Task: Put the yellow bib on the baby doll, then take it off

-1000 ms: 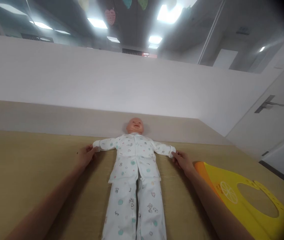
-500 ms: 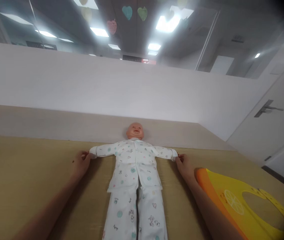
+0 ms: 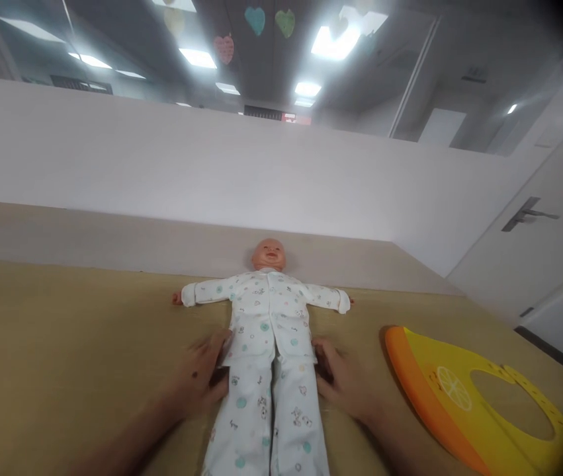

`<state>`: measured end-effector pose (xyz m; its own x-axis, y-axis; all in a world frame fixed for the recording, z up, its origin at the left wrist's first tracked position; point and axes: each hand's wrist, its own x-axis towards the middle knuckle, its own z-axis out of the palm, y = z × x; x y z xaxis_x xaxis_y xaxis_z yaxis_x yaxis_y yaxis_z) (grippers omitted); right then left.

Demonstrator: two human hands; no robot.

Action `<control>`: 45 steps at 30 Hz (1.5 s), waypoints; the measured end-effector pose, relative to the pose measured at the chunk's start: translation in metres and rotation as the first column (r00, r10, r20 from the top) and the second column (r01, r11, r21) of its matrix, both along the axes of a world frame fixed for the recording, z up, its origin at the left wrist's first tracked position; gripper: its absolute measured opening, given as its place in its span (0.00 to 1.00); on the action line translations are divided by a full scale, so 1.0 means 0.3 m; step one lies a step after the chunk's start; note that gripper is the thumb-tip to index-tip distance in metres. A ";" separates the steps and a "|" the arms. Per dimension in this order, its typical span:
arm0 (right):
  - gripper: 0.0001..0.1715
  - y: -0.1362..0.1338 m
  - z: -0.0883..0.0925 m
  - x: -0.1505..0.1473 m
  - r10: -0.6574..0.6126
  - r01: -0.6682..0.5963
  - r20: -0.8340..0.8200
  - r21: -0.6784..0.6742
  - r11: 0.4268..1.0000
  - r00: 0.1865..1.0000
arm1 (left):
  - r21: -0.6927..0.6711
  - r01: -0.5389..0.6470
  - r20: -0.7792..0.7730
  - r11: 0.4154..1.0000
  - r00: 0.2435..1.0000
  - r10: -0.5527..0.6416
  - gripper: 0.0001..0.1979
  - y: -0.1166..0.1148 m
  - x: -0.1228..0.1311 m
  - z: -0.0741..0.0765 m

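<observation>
Both hands have left the sleeve cuffs and dropped to the hem of the white printed pajama top (image 3: 267, 317) on the baby doll (image 3: 268, 254), which lies on its back on a tan table (image 3: 63, 344). The left hand (image 3: 199, 377) sits at the hem's near side, its fingers (image 3: 216, 347) spread and loosely open; the right hand (image 3: 343, 380) mirrors it on the far side, its fingers (image 3: 321, 360) partly curled. (Whether either has pinched the cloth, I cannot tell.) Right of the doll, well clear of it, lies a yellow-and-orange silicone bib (image 3: 440, 396).
</observation>
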<state>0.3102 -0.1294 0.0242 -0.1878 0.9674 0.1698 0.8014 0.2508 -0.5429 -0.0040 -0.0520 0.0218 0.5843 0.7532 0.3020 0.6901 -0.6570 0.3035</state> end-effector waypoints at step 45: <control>0.13 0.023 -0.017 -0.067 -0.306 0.300 0.449 0.088 0.950 0.840 | 0.056 -0.244 -0.280 0.968 0.927 0.249 0.15 -0.007 0.037 0.016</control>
<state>0.2902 -0.1226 0.0192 0.0553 0.9869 0.1518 0.9940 -0.0401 -0.1014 0.0071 -0.0542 0.0266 0.4441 0.8801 0.1679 0.8863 -0.4590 0.0613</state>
